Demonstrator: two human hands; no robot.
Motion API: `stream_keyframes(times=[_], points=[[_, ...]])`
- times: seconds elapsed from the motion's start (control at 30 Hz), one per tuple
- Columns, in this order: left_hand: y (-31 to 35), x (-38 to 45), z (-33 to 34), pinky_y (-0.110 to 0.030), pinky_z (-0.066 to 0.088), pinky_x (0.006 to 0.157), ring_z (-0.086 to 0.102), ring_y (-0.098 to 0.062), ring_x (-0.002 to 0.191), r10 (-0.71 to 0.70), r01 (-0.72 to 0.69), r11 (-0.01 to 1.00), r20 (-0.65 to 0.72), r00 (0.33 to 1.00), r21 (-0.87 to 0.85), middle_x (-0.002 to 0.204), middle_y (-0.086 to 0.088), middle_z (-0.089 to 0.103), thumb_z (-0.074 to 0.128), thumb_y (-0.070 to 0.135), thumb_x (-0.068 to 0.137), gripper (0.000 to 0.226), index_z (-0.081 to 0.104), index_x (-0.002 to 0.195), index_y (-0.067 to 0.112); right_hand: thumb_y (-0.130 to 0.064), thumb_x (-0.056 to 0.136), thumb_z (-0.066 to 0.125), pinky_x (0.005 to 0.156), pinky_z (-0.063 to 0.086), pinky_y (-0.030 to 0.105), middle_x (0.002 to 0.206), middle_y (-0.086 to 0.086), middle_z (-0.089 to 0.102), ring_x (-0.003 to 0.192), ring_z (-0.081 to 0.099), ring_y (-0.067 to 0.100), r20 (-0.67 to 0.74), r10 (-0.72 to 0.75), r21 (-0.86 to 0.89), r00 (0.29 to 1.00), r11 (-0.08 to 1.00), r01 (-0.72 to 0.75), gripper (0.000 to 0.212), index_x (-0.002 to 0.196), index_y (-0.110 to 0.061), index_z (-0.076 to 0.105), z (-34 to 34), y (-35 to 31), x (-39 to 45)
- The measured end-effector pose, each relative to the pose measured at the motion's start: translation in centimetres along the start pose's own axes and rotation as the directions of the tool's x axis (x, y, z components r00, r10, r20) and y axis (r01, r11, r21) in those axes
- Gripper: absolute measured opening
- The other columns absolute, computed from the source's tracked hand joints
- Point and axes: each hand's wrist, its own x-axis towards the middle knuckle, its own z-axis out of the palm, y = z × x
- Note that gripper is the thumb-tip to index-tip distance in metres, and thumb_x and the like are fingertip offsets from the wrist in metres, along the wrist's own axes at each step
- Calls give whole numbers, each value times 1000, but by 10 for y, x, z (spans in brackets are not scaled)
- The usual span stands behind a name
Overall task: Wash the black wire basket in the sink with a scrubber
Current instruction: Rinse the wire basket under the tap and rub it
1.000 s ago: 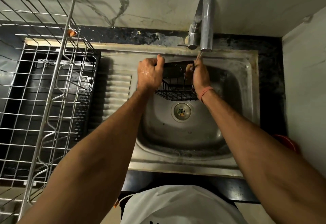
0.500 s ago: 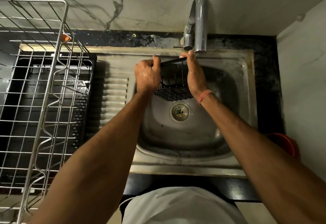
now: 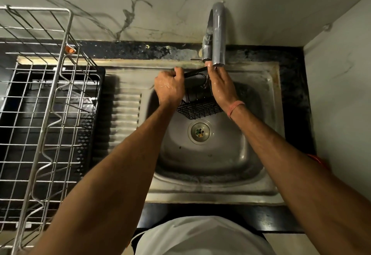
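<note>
A small black wire basket [image 3: 199, 108] hangs tilted over the steel sink [image 3: 208, 154], just under the tap spout [image 3: 218, 40]. My left hand [image 3: 169, 87] is closed on the basket's upper left rim. My right hand [image 3: 221, 88] grips its right side, fingertips up by the spout, wet and glistening. The basket's mesh bottom shows between my wrists, above the drain [image 3: 199, 131]. No scrubber is visible; anything in my palms is hidden.
A steel wire dish rack [image 3: 46, 98] over a black tray fills the left counter, beside the ribbed drainboard [image 3: 125, 114]. A white wall closes the right side. Something orange-red [image 3: 319, 159] lies at the right counter edge behind my forearm.
Both hands have lifted the basket slightly toward the spout, and my right fingers have risen to the tap's mouth. The grip on both sides is unchanged.
</note>
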Motion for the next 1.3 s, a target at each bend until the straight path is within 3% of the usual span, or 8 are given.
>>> stream_keyframes(times=[0.23,0.4,0.57,0.73,0.87,1.03,1.17,1.3], points=[[-35,-32,13,-43,59,95,67,-25,92,-594,556,768,-29,804,-317,93,-5,68,58,52,106,42,72,101,13,-49,113,33,127,28,33,169,1,36,152,33,6,7,-159,-241,987,958,156,58,164,-23,34,24,41,-32],[-47,-64,13,-55,43,116,55,-39,134,-789,747,401,215,576,-530,149,-17,57,77,77,80,103,53,154,9,-50,114,22,133,-1,41,176,4,-8,163,-10,16,328,-202,-676,923,632,379,70,169,-16,-4,33,81,-43],[-50,-72,11,-57,36,123,47,-36,145,-705,732,453,298,644,-509,160,-13,48,90,75,66,121,45,159,12,-56,111,11,133,4,47,175,7,-14,162,-12,21,183,23,-729,983,675,120,73,167,-14,-8,32,93,-31],[-59,-72,10,-46,45,110,56,-27,135,-595,669,529,334,731,-522,153,-7,57,92,71,66,109,57,151,12,-49,113,10,133,-5,41,175,-1,-16,161,-17,12,447,-153,-645,881,627,436,64,168,-20,-7,44,88,-41],[-59,-73,11,-45,42,111,52,-24,129,-539,648,616,360,762,-449,152,-7,51,95,60,69,119,39,163,13,-52,112,12,133,-2,42,176,9,-10,162,-10,22,118,96,-750,988,661,26,70,168,-11,-4,36,91,-30],[-67,-69,14,-47,46,116,55,-27,134,-563,665,609,355,747,-433,152,-8,54,99,56,62,129,32,165,15,-49,114,14,133,-2,38,176,-1,-13,161,-12,12,451,-85,-647,888,654,391,65,169,-20,-5,27,90,-32],[-69,-70,17,-50,43,119,49,-31,144,-574,659,615,327,751,-433,164,-13,43,96,58,67,133,23,170,16,-55,112,9,133,1,45,175,4,-15,162,-12,20,219,99,-775,971,622,111,70,168,-17,-8,26,92,-24],[-72,-68,18,-50,47,115,50,-30,140,-576,652,632,309,756,-418,163,-10,42,87,61,74,115,34,166,17,-51,113,8,133,-3,41,175,-2,-16,161,-15,12,489,-76,-649,869,633,421,64,168,-21,-8,41,88,-28]])
